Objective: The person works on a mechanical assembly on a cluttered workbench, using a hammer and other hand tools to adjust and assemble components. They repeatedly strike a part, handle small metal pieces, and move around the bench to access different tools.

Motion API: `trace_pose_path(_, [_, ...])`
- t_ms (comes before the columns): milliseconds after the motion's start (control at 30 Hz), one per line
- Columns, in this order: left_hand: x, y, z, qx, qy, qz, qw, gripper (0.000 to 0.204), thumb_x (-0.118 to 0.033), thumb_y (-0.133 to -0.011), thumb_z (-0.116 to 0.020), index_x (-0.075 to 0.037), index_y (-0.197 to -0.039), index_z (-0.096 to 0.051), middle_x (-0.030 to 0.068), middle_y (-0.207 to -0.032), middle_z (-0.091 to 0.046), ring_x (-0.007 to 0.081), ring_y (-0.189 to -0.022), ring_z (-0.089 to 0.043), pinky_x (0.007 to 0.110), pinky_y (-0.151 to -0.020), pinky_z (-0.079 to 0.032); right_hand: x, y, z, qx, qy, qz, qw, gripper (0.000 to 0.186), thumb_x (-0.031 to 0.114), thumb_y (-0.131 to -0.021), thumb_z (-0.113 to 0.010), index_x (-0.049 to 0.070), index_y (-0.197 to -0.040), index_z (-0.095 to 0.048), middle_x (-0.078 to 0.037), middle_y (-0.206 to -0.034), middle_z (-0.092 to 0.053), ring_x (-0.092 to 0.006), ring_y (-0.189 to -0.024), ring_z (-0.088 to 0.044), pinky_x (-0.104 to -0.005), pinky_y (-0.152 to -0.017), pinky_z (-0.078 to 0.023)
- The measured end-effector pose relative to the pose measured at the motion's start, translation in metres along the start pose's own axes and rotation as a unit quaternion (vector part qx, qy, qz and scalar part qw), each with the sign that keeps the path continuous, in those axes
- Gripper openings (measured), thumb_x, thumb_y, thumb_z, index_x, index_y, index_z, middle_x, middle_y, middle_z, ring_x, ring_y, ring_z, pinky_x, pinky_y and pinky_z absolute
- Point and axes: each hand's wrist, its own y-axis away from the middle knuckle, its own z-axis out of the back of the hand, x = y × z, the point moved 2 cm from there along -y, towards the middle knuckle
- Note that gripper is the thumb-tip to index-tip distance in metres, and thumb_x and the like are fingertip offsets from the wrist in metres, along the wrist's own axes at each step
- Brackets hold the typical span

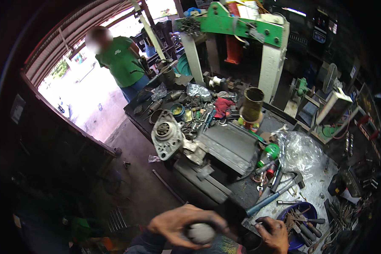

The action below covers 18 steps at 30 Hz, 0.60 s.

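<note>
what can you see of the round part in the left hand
The round part has a thick dark rim around a pale grey face that looks like metal. That face is turned toward the camera. The left hand grips it, with the palm and fingers curved around it and hiding some of its edge. It is held low in the view, in front of the person's body. Blur hides finer detail, and its depth cannot be told.

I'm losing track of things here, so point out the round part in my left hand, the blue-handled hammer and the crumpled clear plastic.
Round part (201, 233): head view, on its pale grey face.
Blue-handled hammer (266, 202): head view, on its handle.
Crumpled clear plastic (299, 151): head view, near its middle.
</note>
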Motion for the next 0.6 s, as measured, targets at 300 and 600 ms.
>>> trace_pose_path(300, [0.043, 0.143, 0.215, -0.462, 0.126, -0.098, 0.872, 0.044, 0.005, -0.059, -0.089, 0.001, -0.093, -0.062, 0.0096, -0.072, -0.065, 0.0155, -0.062, -0.065, 0.029, -0.057, -0.053, 0.071, -0.098, -0.051, -0.397, -0.234, -0.104, 0.881, 0.017, 0.017, -0.103, -0.059, 0.001, -0.103, -0.066, 0.003, -0.073, -0.054, -0.0052, -0.058, -0.044, -0.0215, -0.053, -0.034])
trace_pose_path(600, [0.165, 0.174, 0.317, -0.448, -0.073, 0.267, 0.850, 0.028, -0.004, -0.073, -0.083, -0.004, -0.096, -0.066, -0.0013, -0.077, -0.061, 0.0077, -0.071, -0.058, 0.025, -0.066, -0.050, 0.127, -0.136, -0.094, -0.567, -0.087, -0.113, 0.812, 0.068, 0.053, -0.108, -0.030, -0.004, -0.135, -0.055, -0.013, -0.131, -0.058, -0.0236, -0.118, -0.054, -0.0377, -0.105, -0.041])
